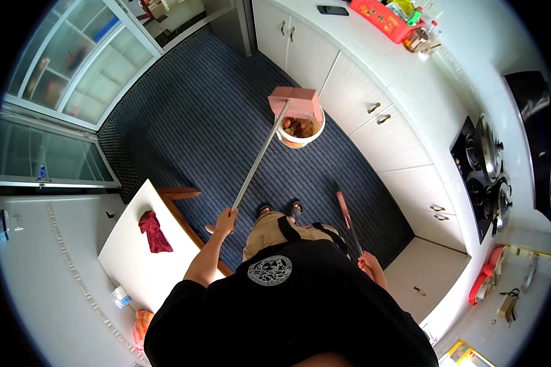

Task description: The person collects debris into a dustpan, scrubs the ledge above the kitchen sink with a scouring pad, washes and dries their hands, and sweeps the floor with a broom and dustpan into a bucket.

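My left hand (225, 222) is closed around the metal handle of a pink long-handled dustpan (297, 103). The dustpan is tipped up at the rim of a white bucket (294, 142), which holds brown and reddish scraps. My right hand (369, 264), low at my right side, grips a thin rod with a long pink end (343, 207), which looks like a broom. That pink end points forward over the floor, apart from the bucket. Whether it touches the floor I cannot tell.
White cabinets and a counter (379, 67) run along the right, with a gas stove (474, 174). A white table (165, 211) with a dark red cloth (155, 232) stands close on my left. Glass doors (79, 61) are at the far left; dark ribbed matting (190, 110) covers the floor.
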Demonstrator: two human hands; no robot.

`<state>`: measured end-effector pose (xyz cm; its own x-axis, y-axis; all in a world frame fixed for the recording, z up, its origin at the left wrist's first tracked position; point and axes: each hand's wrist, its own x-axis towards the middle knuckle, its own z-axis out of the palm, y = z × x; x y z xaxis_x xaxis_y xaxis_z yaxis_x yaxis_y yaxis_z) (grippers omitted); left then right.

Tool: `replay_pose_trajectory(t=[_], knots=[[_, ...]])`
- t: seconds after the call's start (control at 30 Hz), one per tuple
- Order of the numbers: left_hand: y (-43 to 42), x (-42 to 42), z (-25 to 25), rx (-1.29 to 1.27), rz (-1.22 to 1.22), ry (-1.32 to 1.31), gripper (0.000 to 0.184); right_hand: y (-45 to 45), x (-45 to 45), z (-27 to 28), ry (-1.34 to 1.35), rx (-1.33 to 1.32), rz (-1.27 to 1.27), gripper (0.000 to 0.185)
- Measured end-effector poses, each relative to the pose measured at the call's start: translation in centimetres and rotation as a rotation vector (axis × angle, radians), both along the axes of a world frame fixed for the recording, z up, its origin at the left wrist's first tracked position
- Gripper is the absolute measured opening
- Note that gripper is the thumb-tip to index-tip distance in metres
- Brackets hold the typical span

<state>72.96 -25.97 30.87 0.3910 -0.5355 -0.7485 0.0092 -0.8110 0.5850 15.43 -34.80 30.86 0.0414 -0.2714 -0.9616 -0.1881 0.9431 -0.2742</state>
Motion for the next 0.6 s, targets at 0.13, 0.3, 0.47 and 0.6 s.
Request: replay_pose_trajectory(t=[0.13,0.3,0.47,0.6], knots=[[0.2,0.2,2.7,-0.083,-0.065,-0.081,0.034,0.5,0.4,-0.3,0.028,-0.015,0.032,0.029],[1.0,-0.2,1.3,-0.049,-0.198,-0.241,0.037,-0.8,1.1,0.1,0.061,0.081,0.143,0.057],[1.5,-0.1,-2.6,0.091,-0.330,-0.314,0.043,-0.4,1.0,-0.6,0.062,0.019,0.150,0.027],[-1.1,0.7,-0.6,0.094,-0.279,-0.219,0.041,-1.4,1.5,-1.1,0.025,0.077,0.118,0.018]])
